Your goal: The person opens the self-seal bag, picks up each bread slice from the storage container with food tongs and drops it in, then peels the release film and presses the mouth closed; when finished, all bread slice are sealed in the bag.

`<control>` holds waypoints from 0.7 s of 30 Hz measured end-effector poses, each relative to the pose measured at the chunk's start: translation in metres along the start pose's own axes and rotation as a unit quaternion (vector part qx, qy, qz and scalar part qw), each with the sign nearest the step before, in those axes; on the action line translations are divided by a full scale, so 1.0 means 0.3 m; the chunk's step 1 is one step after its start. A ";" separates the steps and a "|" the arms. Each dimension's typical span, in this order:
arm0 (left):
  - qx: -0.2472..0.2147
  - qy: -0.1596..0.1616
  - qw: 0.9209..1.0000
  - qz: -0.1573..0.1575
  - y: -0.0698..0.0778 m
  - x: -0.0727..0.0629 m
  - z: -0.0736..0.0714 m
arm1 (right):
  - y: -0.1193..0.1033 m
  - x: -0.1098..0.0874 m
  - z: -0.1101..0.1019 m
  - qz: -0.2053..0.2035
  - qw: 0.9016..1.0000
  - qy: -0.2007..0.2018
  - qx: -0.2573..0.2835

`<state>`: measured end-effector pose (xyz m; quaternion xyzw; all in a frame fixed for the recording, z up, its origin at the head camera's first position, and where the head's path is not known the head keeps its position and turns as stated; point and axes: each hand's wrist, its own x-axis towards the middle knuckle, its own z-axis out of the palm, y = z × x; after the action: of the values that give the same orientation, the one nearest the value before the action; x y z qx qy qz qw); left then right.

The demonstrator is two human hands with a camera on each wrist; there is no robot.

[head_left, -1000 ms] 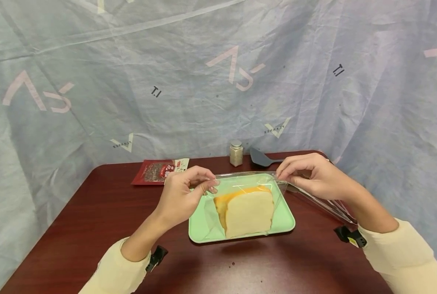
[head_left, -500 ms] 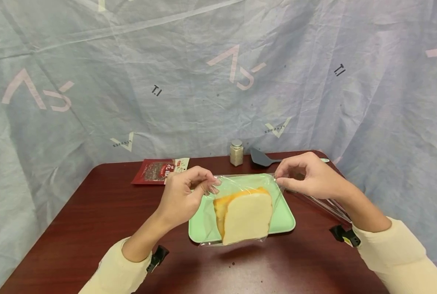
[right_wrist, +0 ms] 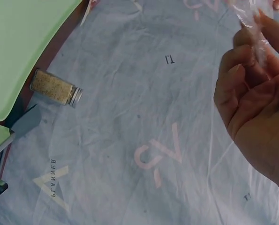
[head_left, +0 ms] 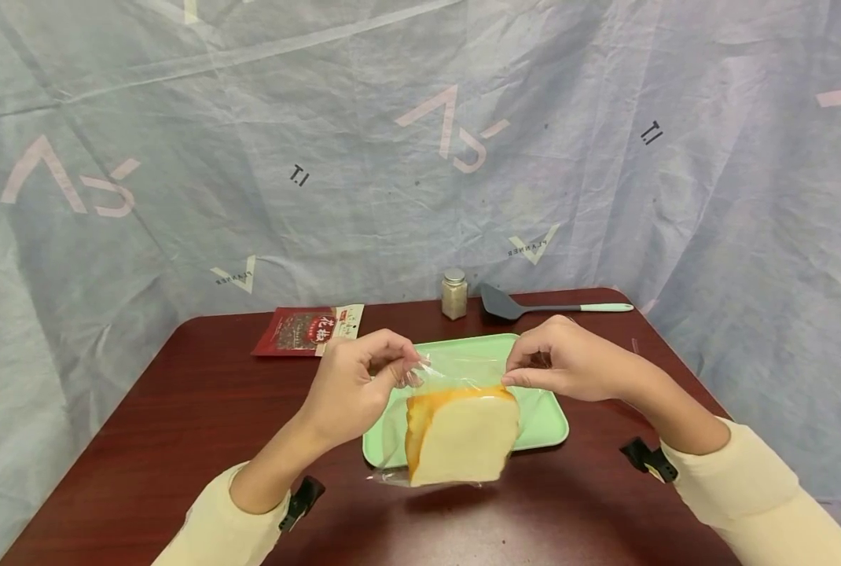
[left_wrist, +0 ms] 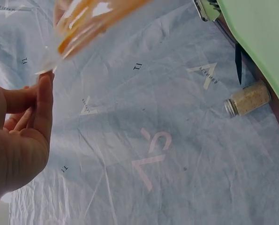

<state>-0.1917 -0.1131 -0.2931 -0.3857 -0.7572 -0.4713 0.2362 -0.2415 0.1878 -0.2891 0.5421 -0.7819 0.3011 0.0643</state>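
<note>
Bread slices (head_left: 466, 440) with an orange-yellow edge sit inside a clear plastic bag (head_left: 456, 371), hanging in front of a light green tray (head_left: 549, 420). My left hand (head_left: 353, 387) pinches the bag's upper left part between thumb and fingers. At the upper right, my right hand (head_left: 578, 363) pinches the bag's other side. The left wrist view shows the orange side of the bread (left_wrist: 97, 23) near the fingertips of the left hand (left_wrist: 24, 126). In the right wrist view, crumpled clear plastic (right_wrist: 254, 28) is between the right hand's (right_wrist: 256, 93) fingers.
On the dark red table (head_left: 201, 440), a red and cream seasoning packet (head_left: 307, 330) lies back left. A small glass jar (head_left: 454, 295) stands at the back edge, beside a grey spatula (head_left: 505, 303) with a pale green handle. A grey printed cloth (head_left: 364, 157) hangs behind.
The bagged bread has come toward me and lower in the head view. My right hand has moved left and slightly down, uncovering the spatula's handle. The left hand has barely moved.
</note>
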 end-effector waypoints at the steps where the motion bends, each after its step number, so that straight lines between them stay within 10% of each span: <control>1: 0.000 -0.005 1.000 0.000 0.003 -0.002 -0.004 | 0.000 -0.002 0.001 -0.005 1.000 0.000 0.006; 13: 0.016 -0.033 0.999 -0.025 0.004 -0.038 -0.059 | 0.017 -0.009 -0.023 0.001 0.999 0.029 0.014; 21: 0.051 0.013 0.998 -0.027 -0.028 -0.075 -0.115 | 0.039 0.027 0.018 -0.017 0.996 0.084 -0.019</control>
<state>-0.1853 -0.1544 -0.2984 -0.3466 -0.7873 -0.4431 0.2524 -0.2540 0.1810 -0.2947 0.5273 -0.7697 0.3295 0.1448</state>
